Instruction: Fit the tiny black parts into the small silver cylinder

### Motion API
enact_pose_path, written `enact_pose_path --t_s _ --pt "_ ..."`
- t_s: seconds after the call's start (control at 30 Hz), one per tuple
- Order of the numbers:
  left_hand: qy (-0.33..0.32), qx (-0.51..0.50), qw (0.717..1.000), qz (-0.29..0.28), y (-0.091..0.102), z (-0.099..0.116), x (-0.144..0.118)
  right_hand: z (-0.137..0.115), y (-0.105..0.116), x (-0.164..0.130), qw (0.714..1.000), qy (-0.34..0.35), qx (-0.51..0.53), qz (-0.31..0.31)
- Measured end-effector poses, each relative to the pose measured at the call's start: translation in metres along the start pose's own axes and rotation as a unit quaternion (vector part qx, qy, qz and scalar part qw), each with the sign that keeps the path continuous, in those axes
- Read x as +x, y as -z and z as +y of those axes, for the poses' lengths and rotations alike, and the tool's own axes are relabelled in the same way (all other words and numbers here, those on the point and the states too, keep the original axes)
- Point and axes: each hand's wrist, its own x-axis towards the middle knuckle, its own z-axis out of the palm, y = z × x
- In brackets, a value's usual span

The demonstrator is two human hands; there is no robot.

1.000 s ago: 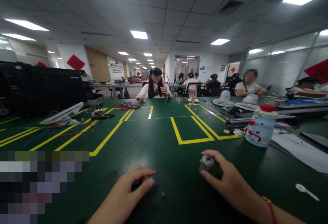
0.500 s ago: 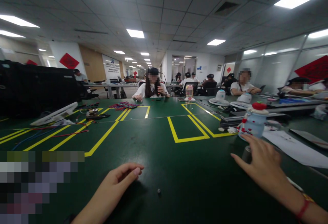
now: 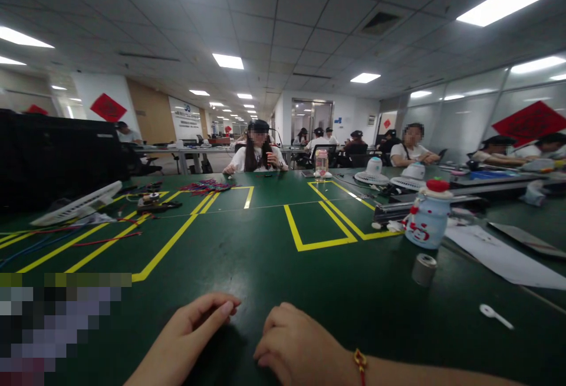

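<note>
Green matted workbench [image 3: 274, 256]: our left hand [image 3: 190, 339] and right hand [image 3: 296, 347] rest bottom centre, fingers loosely curled, holding nothing. Small grey metal cylinder [image 3: 424, 269] stands upright, right of frame, nearer right hand.

Your two arms come into view bare, no sleeves showing, and on your right wrist [image 3: 360, 363] there's a thin red cord bracelet [image 3: 361, 367] with a small gold bead.
</note>
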Motion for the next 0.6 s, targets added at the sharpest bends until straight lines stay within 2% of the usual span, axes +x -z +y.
enact_pose_path --t_s 0.13,0.33,0.47,0.6 --pt "0.001 0.000 1.000 -0.001 0.001 0.005 -0.002 0.001 0.013 -0.018 0.997 -0.043 0.055 0.044" --pt "-0.001 -0.006 1.000 0.000 0.002 0.006 -0.005 0.009 0.040 -0.049 0.977 -0.088 0.142 0.134" --pt "-0.002 -0.015 1.000 -0.001 0.001 0.003 -0.005 0.019 0.057 -0.061 0.967 -0.128 0.134 0.172" --pt "0.003 -0.017 1.000 -0.001 0.001 0.005 -0.005 0.035 0.079 -0.075 0.957 -0.191 0.074 0.206"
